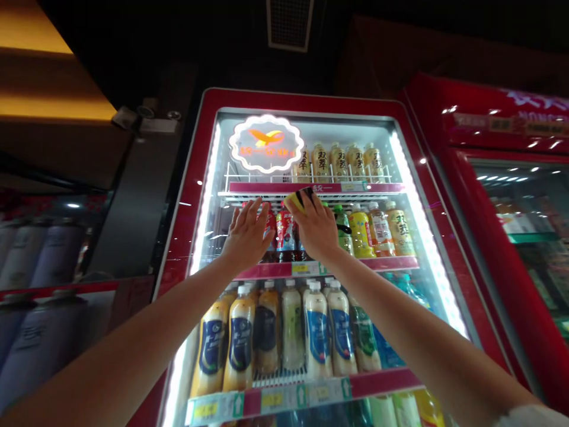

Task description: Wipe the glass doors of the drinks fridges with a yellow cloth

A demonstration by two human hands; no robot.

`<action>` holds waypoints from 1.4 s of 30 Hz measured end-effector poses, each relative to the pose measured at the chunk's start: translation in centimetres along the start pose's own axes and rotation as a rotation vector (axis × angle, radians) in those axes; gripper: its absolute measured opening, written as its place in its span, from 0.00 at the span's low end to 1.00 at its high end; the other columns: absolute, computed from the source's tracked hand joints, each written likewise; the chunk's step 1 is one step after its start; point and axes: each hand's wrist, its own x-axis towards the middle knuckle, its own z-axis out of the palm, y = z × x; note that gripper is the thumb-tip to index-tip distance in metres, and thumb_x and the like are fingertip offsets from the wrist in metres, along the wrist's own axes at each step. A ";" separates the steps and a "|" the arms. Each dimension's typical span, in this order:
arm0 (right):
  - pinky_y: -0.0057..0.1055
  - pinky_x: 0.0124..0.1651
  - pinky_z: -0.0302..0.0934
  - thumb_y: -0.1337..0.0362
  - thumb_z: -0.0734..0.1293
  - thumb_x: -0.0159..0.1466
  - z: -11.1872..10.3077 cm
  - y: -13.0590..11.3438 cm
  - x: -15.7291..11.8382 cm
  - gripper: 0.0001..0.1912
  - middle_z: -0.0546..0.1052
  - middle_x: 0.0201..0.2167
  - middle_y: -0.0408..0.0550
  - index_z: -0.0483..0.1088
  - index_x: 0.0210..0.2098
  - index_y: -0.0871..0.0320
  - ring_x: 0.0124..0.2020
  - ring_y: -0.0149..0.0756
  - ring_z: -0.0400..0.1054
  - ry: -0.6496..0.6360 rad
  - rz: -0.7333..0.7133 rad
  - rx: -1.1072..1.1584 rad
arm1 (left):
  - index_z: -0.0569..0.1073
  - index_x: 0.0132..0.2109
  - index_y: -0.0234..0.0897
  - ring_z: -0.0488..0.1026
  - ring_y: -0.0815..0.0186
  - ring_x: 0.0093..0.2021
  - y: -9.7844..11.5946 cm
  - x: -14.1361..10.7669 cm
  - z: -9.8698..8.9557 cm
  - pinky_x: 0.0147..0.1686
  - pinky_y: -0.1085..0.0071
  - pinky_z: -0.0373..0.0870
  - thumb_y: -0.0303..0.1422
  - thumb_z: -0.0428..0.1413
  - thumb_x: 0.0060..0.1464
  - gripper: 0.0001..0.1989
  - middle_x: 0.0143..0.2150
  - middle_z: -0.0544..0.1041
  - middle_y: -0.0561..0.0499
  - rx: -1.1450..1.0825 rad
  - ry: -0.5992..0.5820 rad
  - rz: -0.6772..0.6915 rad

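My left hand [248,236] is raised to the glass door [267,249] of a red-framed drinks fridge, palm towards it and fingers stretched out. It appears to rest on the glass and holds nothing. Beside it on the right, my right hand [316,228] presses a yellow-and-black sponge-like pad [295,203] to the same door, below the top shelf strip. The fingers cover much of the pad, so its exact kind is unclear. A thin black loop [344,228] shows just right of that hand. Bottles behind the glass are partly hidden by both hands and forearms.
A lit round sign [267,144] is at the door's upper left. Shelves inside hold several rows of bottles [317,329]. Another red fridge [484,142] stands at right; large bottles [57,255] on a rack and a grey pillar [137,196] are at left.
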 end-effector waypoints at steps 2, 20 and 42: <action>0.52 0.69 0.57 0.67 0.56 0.73 -0.1 0.8 1.7 0.29 0.58 0.75 0.48 0.58 0.72 0.45 0.75 0.52 0.51 -0.016 -0.057 0.006 | 0.57 0.73 0.33 0.51 0.45 0.76 1.1 0.7 0.5 0.73 0.40 0.47 0.44 0.42 0.69 0.32 0.77 0.54 0.34 0.008 0.019 0.004; 0.59 0.67 0.57 0.70 0.55 0.71 -0.7 9.8 1.6 0.32 0.61 0.73 0.49 0.58 0.73 0.44 0.73 0.54 0.55 0.051 0.102 -0.016 | 0.56 0.74 0.33 0.52 0.46 0.76 7.7 3.4 2.5 0.73 0.40 0.44 0.44 0.41 0.69 0.32 0.76 0.55 0.36 0.015 0.029 -0.084; 0.53 0.71 0.58 0.72 0.56 0.71 -2.1 14.8 -2.6 0.32 0.59 0.74 0.45 0.59 0.72 0.46 0.75 0.50 0.51 0.004 0.074 -0.026 | 0.58 0.73 0.36 0.52 0.48 0.76 13.1 5.7 4.4 0.74 0.41 0.42 0.41 0.42 0.69 0.31 0.76 0.57 0.39 -0.039 0.036 -0.053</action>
